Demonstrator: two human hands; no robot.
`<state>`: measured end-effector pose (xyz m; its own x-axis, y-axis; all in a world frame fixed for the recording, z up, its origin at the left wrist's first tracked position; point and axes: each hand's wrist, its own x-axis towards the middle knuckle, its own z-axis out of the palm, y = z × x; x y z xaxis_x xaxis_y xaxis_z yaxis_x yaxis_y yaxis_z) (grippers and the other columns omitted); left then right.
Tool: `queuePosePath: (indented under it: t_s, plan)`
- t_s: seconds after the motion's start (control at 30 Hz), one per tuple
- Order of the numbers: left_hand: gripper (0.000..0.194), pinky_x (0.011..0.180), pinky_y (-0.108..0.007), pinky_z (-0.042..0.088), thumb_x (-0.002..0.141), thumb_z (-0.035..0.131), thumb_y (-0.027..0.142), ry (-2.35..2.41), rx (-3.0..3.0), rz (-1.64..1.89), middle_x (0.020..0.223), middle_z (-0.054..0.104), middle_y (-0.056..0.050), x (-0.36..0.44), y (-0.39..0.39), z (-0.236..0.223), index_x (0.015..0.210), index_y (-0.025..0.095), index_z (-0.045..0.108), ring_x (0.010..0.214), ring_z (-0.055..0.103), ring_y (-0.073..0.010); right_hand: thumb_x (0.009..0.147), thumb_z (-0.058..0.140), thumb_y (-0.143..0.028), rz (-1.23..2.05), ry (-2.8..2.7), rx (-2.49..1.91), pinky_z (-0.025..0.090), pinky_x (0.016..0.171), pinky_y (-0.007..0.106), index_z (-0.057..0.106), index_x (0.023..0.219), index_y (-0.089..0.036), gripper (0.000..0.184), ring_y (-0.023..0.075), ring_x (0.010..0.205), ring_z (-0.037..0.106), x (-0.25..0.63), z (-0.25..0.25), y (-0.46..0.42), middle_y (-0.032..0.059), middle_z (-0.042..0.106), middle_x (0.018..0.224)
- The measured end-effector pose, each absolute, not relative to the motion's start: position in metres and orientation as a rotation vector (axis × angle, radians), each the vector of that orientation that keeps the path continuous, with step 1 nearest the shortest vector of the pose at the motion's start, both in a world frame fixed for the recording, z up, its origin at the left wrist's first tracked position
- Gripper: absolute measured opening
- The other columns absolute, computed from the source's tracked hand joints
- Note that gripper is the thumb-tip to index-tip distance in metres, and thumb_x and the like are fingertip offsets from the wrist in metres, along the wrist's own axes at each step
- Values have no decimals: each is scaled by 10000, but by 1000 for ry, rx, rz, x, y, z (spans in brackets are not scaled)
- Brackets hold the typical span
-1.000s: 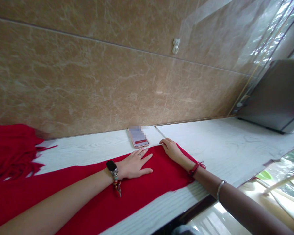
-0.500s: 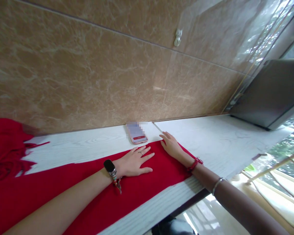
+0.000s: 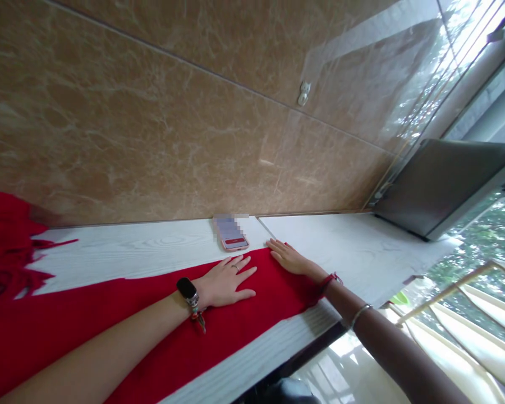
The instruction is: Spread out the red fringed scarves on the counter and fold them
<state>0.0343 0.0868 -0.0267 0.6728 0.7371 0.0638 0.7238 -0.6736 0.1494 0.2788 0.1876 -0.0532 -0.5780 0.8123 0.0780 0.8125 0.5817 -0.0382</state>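
A long strip of red cloth [image 3: 168,348] lies spread along the white wood-grain counter [image 3: 109,247]. Resting flat on it, with fingers spread, is my left hand [image 3: 225,283], wearing a ring, a dark watch and a beaded bracelet. My right hand [image 3: 292,259] lies palm down at the cloth's right end, fingers stretched out together over its back corner. Neither hand grips anything. Just behind the cloth, near my left fingers, lies a phone [image 3: 231,233] with a lit screen and pink case.
Bunched red fabric with a fringe [image 3: 8,247] lies at the left. A marbled tile wall [image 3: 151,140] rises behind the counter, with a small white hook [image 3: 304,93] on it. A grey box-like appliance [image 3: 429,185] stands at the right end, near a railing [image 3: 446,294].
My right hand has flattened and its fingers have straightened at the cloth's end. My left hand stays flat in about the same place. The view has shifted slightly.
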Motion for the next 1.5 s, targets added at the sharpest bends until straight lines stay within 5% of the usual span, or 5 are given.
queuePosePath:
  t_s: [0.23,0.47,1.0,1.3,1.5]
  plan:
    - [667,1056,-406,126,849,299,587,1273,2761,128,1438,192,-150,34,86,-29,1356,152,305,1327,143,-262,918,211,-362,-135,-2601,-1510,224,1017,508,253,1376,-98,530,268,1320,138,286,-38,188,172,217,1430]
    - [676,1056,-400,126,840,313,592,1256,2757,162,1442,190,-137,34,87,-30,1360,161,295,1326,149,-261,913,188,-458,128,-2730,-1237,154,1069,425,232,1389,-213,537,179,1324,152,276,-45,127,51,237,1441]
    - [687,1057,-390,138,836,330,572,1259,2791,159,1440,191,-143,34,88,-33,1362,131,291,1324,157,-264,911,210,-460,198,-2749,-1177,149,1072,402,223,1390,-158,566,174,1331,114,262,-39,116,87,204,1450]
    - [724,1063,-377,135,826,340,570,1236,2790,117,1440,186,-149,31,88,-29,1368,97,265,1325,154,-256,907,220,-436,139,-2460,-1810,180,1021,535,188,1399,-168,561,252,1323,133,324,-42,157,136,200,1443]
    - [800,1068,-353,140,799,369,589,1294,2727,140,1436,181,-167,31,86,-29,1363,36,243,1327,147,-251,913,182,-446,35,-2627,-1321,163,1059,434,195,1398,-149,569,195,1333,101,278,-40,153,105,164,1458]
